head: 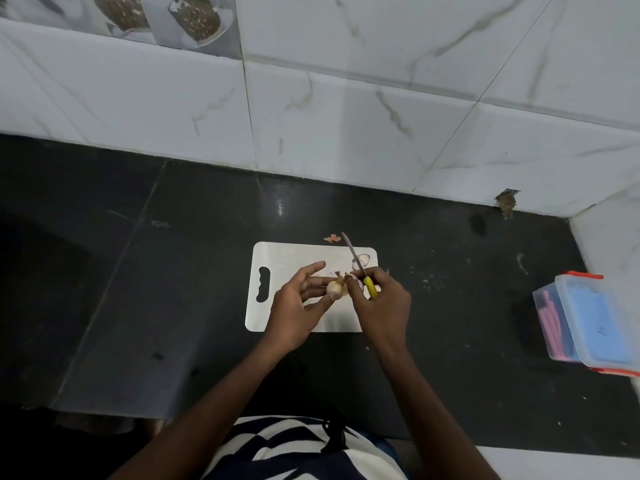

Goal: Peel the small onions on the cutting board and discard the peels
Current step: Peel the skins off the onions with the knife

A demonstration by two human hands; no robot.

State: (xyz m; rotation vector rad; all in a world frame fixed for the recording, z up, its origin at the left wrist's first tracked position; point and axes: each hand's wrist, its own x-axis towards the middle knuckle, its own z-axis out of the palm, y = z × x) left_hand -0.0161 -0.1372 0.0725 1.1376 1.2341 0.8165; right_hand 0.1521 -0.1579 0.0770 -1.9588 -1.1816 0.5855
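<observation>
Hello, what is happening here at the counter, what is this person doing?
A person is peeling a small onion over a white cutting board on a dark counter. The left hand holds the onion, and the right hand grips a yellow-handled knife while pulling at the skin. Another onion lies on the board, and a peel scrap sits just beyond it.

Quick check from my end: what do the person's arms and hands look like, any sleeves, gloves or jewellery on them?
Both forearms are bare up to the bottom of the picture, with no sleeves showing. The left hand and the right hand wear no gloves, and no rings, watch or bands show. Below them is a garment with a dark-and-white pattern.
</observation>
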